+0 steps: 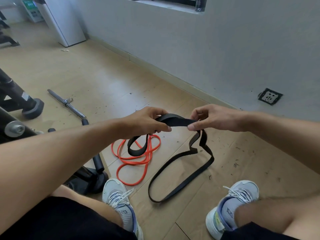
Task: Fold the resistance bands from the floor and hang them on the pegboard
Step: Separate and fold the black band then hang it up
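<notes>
Bare knees in black shorts [60, 220] fill the bottom edge, with two pale grey lace-up trainers planted on a light wooden floor [107, 80]: one trainer [119, 203] to the left, the other [232, 203] to the right. Two bare forearms reach forward from the lower corners and meet above the floor.

Both hands hold a wide black resistance band [174, 121], the landmark for all that follows. At the band's left end, the left hand [145, 122] curls its fingers and thumb around gathered layers, and a short black loop hangs down below that hand. At the band's right end, the right hand [213, 118] pinches it between thumb and fingers. From the right hand, the rest of the band drops to the floor and lies as a long, narrow loop reaching toward the trainers.

Below and left of the held band, an orange resistance band [136, 161] lies on the floor in loose coils. Further left of the band lies a chrome bar [69, 104] with dark grips, beside black gym equipment. Behind the band runs a grey wall [190, 40] with a wall socket [270, 97] to the right.
</notes>
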`<action>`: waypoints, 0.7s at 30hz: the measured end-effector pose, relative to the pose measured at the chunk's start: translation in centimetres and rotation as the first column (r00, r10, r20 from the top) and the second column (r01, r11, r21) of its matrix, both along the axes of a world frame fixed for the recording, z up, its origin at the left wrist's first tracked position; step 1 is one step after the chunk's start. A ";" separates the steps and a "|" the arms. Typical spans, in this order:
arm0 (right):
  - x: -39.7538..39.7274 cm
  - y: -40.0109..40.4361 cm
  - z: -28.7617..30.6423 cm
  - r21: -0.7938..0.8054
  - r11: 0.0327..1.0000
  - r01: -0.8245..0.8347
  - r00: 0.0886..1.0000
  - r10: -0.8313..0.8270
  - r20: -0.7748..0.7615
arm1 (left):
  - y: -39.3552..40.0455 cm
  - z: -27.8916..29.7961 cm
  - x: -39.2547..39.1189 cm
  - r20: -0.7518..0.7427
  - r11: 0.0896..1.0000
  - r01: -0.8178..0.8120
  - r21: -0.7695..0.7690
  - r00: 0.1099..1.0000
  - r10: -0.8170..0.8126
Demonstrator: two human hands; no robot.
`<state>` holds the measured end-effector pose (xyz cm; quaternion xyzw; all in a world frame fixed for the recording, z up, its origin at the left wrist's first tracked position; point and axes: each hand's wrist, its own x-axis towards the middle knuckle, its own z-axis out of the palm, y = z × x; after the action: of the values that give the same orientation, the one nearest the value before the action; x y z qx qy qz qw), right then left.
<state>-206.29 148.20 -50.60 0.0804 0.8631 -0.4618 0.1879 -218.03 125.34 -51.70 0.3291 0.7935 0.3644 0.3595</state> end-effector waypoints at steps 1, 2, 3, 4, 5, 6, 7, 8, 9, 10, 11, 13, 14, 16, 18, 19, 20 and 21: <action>0.0 -0.1 0.0 -0.009 1.000 0.003 1.000 -0.003 0.006 | 0.0 0.0 0.0 -0.059 1.000 0.013 -0.014 0.998 -0.014; -0.1 -0.2 -0.2 -0.011 1.000 0.011 1.000 -0.011 0.005 | 0.0 0.1 -0.1 -0.119 0.999 0.027 -0.028 0.992 -0.030; -0.2 -0.2 -0.5 -0.003 1.000 0.019 1.000 -0.019 -0.005 | 0.0 0.1 -0.1 -0.175 0.998 0.041 -0.044 0.983 -0.048; -0.3 -0.3 -0.8 0.013 0.999 0.029 0.999 -0.029 -0.021 | 0.0 0.1 -0.1 -0.223 0.997 0.056 -0.061 0.972 -0.068; -0.5 -0.3 -1.2 0.035 0.999 0.037 0.999 -0.035 -0.042 | 0.0 0.1 -0.2 -0.260 0.995 0.069 -0.075 0.962 -0.087; -0.7 -0.3 -1.6 0.060 0.997 0.046 0.997 -0.043 -0.060 | 0.0 0.1 -0.2 -0.285 0.993 0.079 -0.084 0.953 -0.100; -0.9 -0.4 -1.9 0.091 0.994 0.058 0.996 -0.052 -0.074 | 0.0 0.1 -0.3 -0.302 0.993 0.087 -0.086 0.947 -0.109; -1.0 -0.6 -2.0 0.123 0.990 0.066 0.995 -0.055 -0.086 | 0.0 0.2 -0.3 -0.313 0.992 0.091 -0.083 0.943 -0.112; -1.1 -0.8 -2.0 0.149 0.987 0.065 0.994 -0.051 -0.096 | 0.0 0.2 -0.2 -0.322 0.993 0.094 -0.077 0.940 -0.114; -1.2 -1.0 -2.0 0.166 0.984 0.061 0.994 -0.044 -0.102 | 0.1 0.3 -0.2 -0.332 0.993 0.098 -0.068 0.936 -0.115; -1.3 -1.2 -2.0 0.173 0.983 0.055 0.994 -0.037 -0.104 | 0.1 0.3 -0.2 -0.345 0.993 0.104 -0.060 0.931 -0.118; -1.3 -1.3 -2.1 0.148 0.988 0.048 0.996 -0.035 -0.087 | 0.1 0.5 -0.2 -0.360 0.991 0.118 -0.059 0.924 -0.131; -1.3 -1.3 -2.2 0.111 0.992 0.056 0.996 -0.049 -0.070 | 0.1 0.5 -0.3 -0.362 0.990 0.127 -0.069 0.921 -0.143; -1.2 -1.4 -2.5 0.041 0.996 0.082 0.996 -0.080 -0.035 | -0.1 0.4 -0.4 -0.353 0.983 0.150 -0.101 0.919 -0.176; -1.1 -1.4 -2.8 0.035 0.998 0.050 0.999 -0.050 -0.017 | -0.2 0.3 -0.4 -0.324 0.980 0.158 -0.117 0.927 -0.188; -1.1 -1.3 -3.0 0.046 0.999 0.025 1.000 -0.025 -0.013 | -0.2 0.3 -0.4 -0.310 0.982 0.152 -0.114 0.933 -0.180; -1.1 -1.3 -3.2 0.053 0.999 0.007 1.000 -0.006 -0.014 | -0.2 0.4 -0.3 -0.300 0.984 0.143 -0.108 0.939 -0.170; -1.1 -1.3 -3.3 0.048 0.999 0.003 1.000 -0.002 -0.021 | -0.2 0.4 -0.3 -0.296 0.985 0.140 -0.105 0.941 -0.165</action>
<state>-207.42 146.89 -53.89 0.0812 0.8759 -0.4418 0.1764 -218.32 125.13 -51.27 0.4264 0.8258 0.2476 0.2738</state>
